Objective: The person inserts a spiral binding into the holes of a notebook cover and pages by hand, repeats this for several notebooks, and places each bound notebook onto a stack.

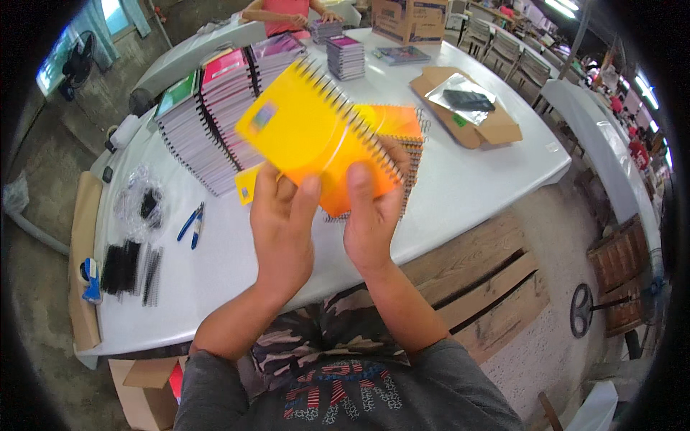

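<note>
A spiral notebook (302, 129) with a yellow and orange cover is held up in front of me, tilted, its black coil along the upper right edge. My left hand (284, 223) grips its lower left part, the thumb on the cover. At the coil side, my right hand (371, 215) closes on the lower right corner, thumb in front. Behind and below lies a stack of similar yellow-orange notebooks (402, 126), partly hidden by the raised one and my hands. Another yellow cover (246, 183) peeks out left of my left hand.
Tall stacks of coil-bound notebooks (190, 136) stand at left. Blue-handled pliers (192, 225), black coils (122, 267) and a clear plastic bag (140, 205) lie nearer. Flattened cardboard (496, 129) sits at right, a cardboard box (410, 20) at the back. Across the table, another person (287, 14) handles small notebooks.
</note>
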`<state>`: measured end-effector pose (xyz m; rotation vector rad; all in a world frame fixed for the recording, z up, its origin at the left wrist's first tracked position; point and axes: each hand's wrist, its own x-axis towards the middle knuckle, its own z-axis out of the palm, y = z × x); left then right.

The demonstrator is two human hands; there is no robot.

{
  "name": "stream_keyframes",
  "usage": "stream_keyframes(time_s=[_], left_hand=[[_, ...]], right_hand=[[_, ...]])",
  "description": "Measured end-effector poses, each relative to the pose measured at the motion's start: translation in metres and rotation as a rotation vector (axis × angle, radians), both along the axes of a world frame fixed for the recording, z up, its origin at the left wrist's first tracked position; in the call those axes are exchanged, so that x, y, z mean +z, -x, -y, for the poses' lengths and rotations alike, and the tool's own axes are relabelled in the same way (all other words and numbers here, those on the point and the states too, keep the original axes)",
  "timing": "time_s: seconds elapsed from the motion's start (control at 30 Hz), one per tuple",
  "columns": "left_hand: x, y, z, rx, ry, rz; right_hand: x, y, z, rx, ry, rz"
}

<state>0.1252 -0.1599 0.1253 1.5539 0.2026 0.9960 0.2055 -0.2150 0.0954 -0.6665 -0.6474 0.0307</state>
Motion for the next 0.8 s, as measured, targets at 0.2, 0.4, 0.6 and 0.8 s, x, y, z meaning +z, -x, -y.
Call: stream_keyframes(time_s=[0.2,0.4,0.6,0.8], left_hand=[[0.019,-0.107,-0.04,0.242,-0.748,0.128],[-0.008,-0.113,-0.044,0.323,-1.006,-0.036],[-0.034,-0.111,-0.051,0.407,-0.327,-0.167],[-0.033,-0.112,-0.035,0.424,-0.063,0.026]], right_hand=[[0.004,-0.085,0.013,-0.773,0.394,0.013],[-0.005,-0.097,0.023,-0.667,0.535,-0.063],[-0.016,-0.093,0.017,-0.662,0.448,-0.152],[-0.022,-0.097,0.017,-0.928,0.409,0.018]])
